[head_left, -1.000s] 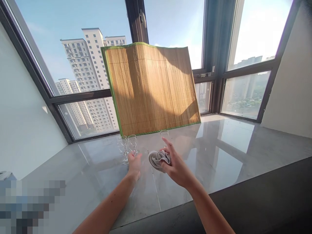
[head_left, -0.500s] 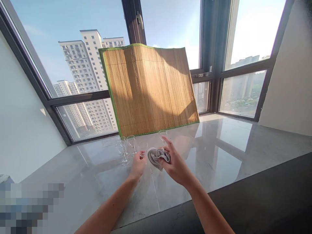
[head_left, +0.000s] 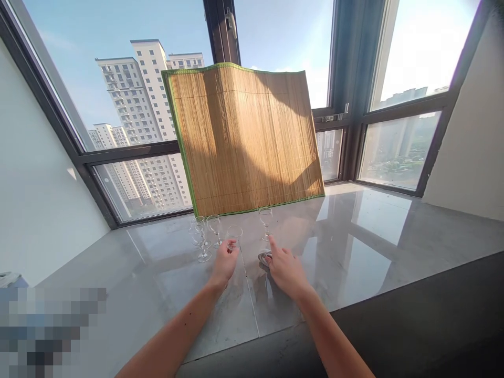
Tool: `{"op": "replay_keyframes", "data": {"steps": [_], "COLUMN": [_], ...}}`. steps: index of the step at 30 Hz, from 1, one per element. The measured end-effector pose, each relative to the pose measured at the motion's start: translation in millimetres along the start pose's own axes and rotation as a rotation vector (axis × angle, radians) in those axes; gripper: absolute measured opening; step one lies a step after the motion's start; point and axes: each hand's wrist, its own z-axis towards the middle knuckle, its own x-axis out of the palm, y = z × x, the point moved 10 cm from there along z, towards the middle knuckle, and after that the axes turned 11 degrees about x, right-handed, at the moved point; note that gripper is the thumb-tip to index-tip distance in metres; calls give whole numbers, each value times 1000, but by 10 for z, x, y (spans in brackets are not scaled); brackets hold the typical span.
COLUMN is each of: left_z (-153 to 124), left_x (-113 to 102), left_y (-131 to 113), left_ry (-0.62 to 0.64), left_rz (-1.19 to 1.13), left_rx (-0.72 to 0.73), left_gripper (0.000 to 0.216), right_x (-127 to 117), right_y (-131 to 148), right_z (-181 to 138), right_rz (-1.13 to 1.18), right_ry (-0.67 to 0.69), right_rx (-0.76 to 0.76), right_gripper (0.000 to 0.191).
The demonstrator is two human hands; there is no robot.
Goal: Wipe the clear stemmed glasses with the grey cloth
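Observation:
My left hand (head_left: 224, 261) is closed around the stem of a small clear stemmed glass (head_left: 234, 231) that stands on the grey stone sill (head_left: 165, 283). My right hand (head_left: 285, 269) lies over a grey cloth (head_left: 263, 257) and presses it onto the sill, with the fingers curled on it and the index finger stretched forward. One more glass (head_left: 265, 216) stands just beyond the right hand. A group of three glasses (head_left: 202, 239) stands left of the left hand.
A bamboo mat with a green border (head_left: 244, 139) leans upright against the window frame (head_left: 222, 29) behind the glasses. Large windows run along the back, a white wall (head_left: 35, 199) closes the left. The dark front edge (head_left: 413, 336) of the sill runs at lower right.
My right hand has lowered the cloth from the air onto the sill. My left hand has taken hold of a glass and stays on its stem.

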Motion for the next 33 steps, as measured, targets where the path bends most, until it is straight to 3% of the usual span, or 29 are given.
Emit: {"op": "replay_keyframes", "data": {"steps": [4,11,16,20,24,30,33], "left_z": [25,16,-70,-159,-214,-158,-142], "left_x": [52,162,178,259,300,208,186], "left_y": [-5,-124,-257,-507,-679,-648,-644], "left_ry": [65,188,268,293,282,224,188], "left_rz": [104,484,693,826,842,758,752], "left_rx": [42,215,263,471,615,561,564], "left_gripper": [30,29,34,27,30,33,35], "right_x": [-11,-36,-119,-236,-339,-552,-486], "right_y": [-24,57,250,425,416,107,14], "right_z": [20,-68,-196,-318,-294,-134,-31], "right_rz": [13,147,368,387,365,394,324], "right_ry": [-11,-111,-206,-294,-342,-438,-372], "right_rx": [-14,-87,-278,-416,-377,-228,-158], "right_gripper": [68,80,86,82,76,68,67]}}
